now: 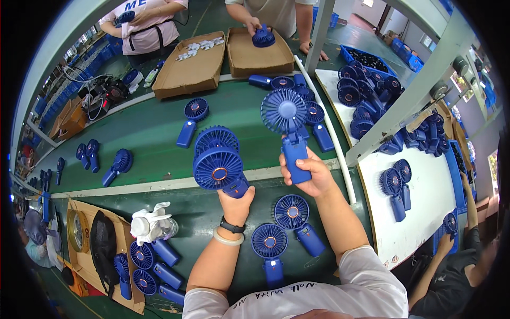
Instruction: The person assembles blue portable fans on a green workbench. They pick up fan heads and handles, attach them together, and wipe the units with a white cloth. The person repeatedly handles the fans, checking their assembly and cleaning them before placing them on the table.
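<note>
My left hand (236, 204), with a dark band and a pale bangle at the wrist, grips blue handheld fans by their handles. The front fan (218, 167) faces me, and a second fan head (217, 139) shows right behind it. In my right hand (312, 174) is another blue handheld fan (287, 114), upright, its back side toward me. Its handle rests between my thumb and fingers. Below my hands, two more fans (269, 242) (291, 211) lie on the green worktop (212, 244).
Several fans (197, 109) lie along the green conveyor belt (154, 143). Beyond it stand two cardboard trays (191, 72) (260, 64) and two people. At right, a white board (425, 196) carries piled fans behind a metal post (404, 111). White gloves (151, 222) and a black pouch (103, 250) lie at left.
</note>
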The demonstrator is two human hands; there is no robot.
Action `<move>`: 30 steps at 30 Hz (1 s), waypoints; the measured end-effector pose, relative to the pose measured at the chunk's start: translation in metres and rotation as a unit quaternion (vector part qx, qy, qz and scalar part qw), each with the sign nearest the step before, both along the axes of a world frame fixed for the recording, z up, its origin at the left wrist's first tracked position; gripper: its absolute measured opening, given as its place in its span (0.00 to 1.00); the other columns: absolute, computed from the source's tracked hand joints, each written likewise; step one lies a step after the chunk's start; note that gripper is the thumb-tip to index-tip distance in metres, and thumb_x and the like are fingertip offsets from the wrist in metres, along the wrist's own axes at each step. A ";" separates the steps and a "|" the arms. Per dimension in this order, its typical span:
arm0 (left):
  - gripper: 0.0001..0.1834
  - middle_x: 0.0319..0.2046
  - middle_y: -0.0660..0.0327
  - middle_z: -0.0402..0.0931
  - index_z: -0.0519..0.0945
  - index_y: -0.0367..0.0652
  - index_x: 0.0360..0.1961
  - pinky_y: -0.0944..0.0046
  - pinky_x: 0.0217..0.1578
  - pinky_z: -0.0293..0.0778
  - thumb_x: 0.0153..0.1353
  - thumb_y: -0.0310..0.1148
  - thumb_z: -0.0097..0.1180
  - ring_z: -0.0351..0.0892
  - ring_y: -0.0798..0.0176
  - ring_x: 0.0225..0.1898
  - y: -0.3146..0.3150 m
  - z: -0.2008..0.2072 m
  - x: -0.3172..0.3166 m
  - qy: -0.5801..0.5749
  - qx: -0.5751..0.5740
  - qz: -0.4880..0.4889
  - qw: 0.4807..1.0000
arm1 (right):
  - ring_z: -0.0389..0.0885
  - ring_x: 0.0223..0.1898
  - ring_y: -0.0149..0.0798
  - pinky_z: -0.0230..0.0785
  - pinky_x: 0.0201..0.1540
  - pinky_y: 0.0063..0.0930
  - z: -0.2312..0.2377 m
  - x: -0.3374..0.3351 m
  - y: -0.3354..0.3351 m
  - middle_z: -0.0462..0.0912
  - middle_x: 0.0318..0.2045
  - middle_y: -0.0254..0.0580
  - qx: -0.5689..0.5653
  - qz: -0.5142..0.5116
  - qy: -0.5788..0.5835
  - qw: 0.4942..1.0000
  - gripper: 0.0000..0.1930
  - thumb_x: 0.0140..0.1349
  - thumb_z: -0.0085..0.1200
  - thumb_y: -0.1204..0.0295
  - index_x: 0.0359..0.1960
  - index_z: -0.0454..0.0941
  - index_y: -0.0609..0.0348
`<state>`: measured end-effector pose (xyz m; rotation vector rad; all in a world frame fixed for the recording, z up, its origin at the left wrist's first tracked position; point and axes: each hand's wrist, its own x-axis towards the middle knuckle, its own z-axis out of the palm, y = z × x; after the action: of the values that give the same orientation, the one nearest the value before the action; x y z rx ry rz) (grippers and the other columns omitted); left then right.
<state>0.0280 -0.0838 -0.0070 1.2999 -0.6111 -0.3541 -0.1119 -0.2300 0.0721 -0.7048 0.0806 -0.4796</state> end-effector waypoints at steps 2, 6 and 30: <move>0.36 0.45 0.58 0.68 0.62 0.36 0.53 0.63 0.48 0.68 0.40 0.22 0.65 0.70 0.63 0.44 -0.001 0.001 0.001 0.000 0.000 -0.005 1.000 | 0.77 0.30 0.40 0.75 0.29 0.30 -0.003 0.001 -0.001 0.73 0.38 0.49 -0.019 0.005 -0.005 1.000 0.29 0.59 0.53 0.65 0.61 0.56 0.56; 0.37 0.45 0.58 0.68 0.62 0.37 0.53 0.62 0.48 0.67 0.40 0.22 0.65 0.70 0.63 0.45 0.000 0.000 0.000 0.006 -0.004 -0.016 1.000 | 0.76 0.28 0.39 0.73 0.27 0.30 -0.008 0.001 -0.001 0.73 0.38 0.50 -0.035 0.019 -0.007 0.999 0.30 0.63 0.47 0.54 0.61 0.55 0.56; 0.36 0.40 0.60 0.70 0.62 0.38 0.52 0.66 0.40 0.71 0.41 0.23 0.65 0.71 0.68 0.38 0.051 0.030 -0.009 0.081 0.130 -0.066 0.986 | 0.73 0.47 0.52 0.65 0.52 0.37 -0.009 -0.111 0.005 0.75 0.46 0.52 -0.571 -0.106 0.504 0.640 0.28 0.49 0.61 0.72 0.54 0.69 0.58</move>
<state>0.0187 -0.0325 0.0229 1.4661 -0.5264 -0.6584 -0.2234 -0.2253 0.0626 -2.2126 1.0048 -0.2479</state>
